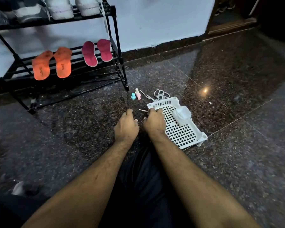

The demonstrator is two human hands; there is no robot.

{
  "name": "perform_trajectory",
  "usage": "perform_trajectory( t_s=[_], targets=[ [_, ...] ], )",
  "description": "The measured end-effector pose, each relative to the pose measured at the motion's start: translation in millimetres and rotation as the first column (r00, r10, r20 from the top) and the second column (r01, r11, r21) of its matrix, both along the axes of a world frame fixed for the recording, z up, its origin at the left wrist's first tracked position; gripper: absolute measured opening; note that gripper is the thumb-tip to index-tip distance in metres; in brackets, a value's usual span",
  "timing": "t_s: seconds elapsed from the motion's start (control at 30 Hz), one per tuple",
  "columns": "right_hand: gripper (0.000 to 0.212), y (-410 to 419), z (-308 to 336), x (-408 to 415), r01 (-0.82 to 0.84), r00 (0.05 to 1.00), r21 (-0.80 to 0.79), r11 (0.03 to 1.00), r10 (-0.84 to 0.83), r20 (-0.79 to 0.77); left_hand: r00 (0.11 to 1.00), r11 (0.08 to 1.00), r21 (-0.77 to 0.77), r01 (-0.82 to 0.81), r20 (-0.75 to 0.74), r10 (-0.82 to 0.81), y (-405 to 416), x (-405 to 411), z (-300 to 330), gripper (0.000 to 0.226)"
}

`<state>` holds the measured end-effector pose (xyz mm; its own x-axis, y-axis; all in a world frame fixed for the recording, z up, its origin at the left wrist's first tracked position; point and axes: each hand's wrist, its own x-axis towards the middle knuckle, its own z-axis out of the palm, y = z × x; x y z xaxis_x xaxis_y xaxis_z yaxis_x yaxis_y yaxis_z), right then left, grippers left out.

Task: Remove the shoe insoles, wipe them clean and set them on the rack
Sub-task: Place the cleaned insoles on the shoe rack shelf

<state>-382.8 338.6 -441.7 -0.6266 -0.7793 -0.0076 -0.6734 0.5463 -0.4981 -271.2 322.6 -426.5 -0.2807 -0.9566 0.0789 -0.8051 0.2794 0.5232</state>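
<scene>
Head view showed four insoles (56, 63) already lying on the rack (117, 46), so most looked done. Left hand (126, 127) hung loosely curled, holding nothing; right hand (154, 123) seemingly pinched a lace (142, 110) beside the basket (184, 135).

Lighting: dim overall. One small orange glare spot (205, 91) sat on the polished dark floor (237, 162). Far right corner was nearly black. Shoes (59, 7) on the rack's (117, 46) upper tier were blurred. Wide-angle bending showed at the edges.
</scene>
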Motion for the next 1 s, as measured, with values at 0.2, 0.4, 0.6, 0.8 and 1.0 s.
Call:
perform_trajectory(
  t_s=[0.2,0.4,0.6,0.8,1.0],
  targets=[
    [0.042,-23,-8,-4,-0.042,0.991,0.017,0.999,0.044,-0.130,0.992,0.992,-0.020,0.122,-0.017,-0.123,-28,11,-24,0.044],
    [0.040,-55,-23,-1,-0.158,0.980,0.014,0.987,0.158,-0.117,0.986,0.987,-0.002,0.158,0.056,-0.158,-59,13,-41,0.049],
    [0.064,-86,-57,6,-0.232,0.973,0.154,0.960,0.228,0.048,0.992,0.992,0.040,0.122,0.026,-0.123,-93,13,-68,0.048],
    [0.078,-115,-86,3,-0.240,0.966,0.298,0.924,0.257,-0.018,0.987,0.988,0.043,0.147,-0.069,-0.143,-109,30,-109,0.043],
    [0.060,-128,-102,6,-0.176,0.968,0.309,0.934,0.222,-0.119,0.981,0.985,0.030,0.172,-0.100,-0.168,-113,36,-135,0.042]
  ],
)
